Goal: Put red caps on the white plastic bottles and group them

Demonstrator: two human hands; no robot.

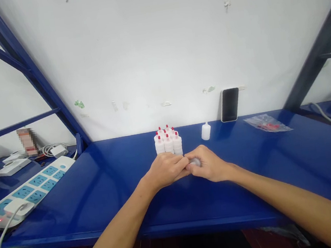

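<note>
My left hand (168, 167) and my right hand (206, 164) meet over the front middle of the blue table. A translucent white squeeze bottle (195, 162) shows partly between the curled fingers of my right hand; most of it is hidden. The closed fingers of my left hand press against that end, and what they pinch is covered. Just behind my left hand, a tight group of white squeeze bottles (168, 142) with red tips stands upright. One white bottle (206, 131) with a bare nozzle and no red tip stands apart, behind my right hand.
A clear plastic bag (266, 123) with small red pieces lies at the right rear. A dark-screened phone-like device (230, 105) leans against the wall. On the left lies a white power strip (34, 190) with a plugged-in cable. Blue frame posts (311, 48) rise at both sides.
</note>
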